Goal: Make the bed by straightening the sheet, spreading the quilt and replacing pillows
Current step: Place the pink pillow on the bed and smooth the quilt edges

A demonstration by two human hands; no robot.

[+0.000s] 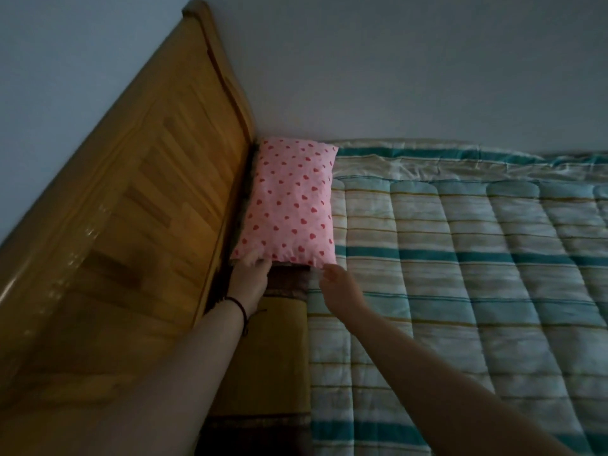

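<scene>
Replacing the pillows was the step in hand, by my reading. The pillow (289, 205) (pink, dotted with red hearts) lay against the headboard (138, 205), at ten o'clock from the middle of the striped quilt (460, 274), which looked already spread flat. The left hand (250, 278) held the pillow's near corner, fingers curled at its edge. The right hand (339, 284) hovered just beside the other near corner, its grip loosely spread and holding nothing. A brown and yellow strip of sheet (276, 340) showed at six o'clock from the pillow. Next, I judged, the pillow needed squaring up and a pat flat.
</scene>
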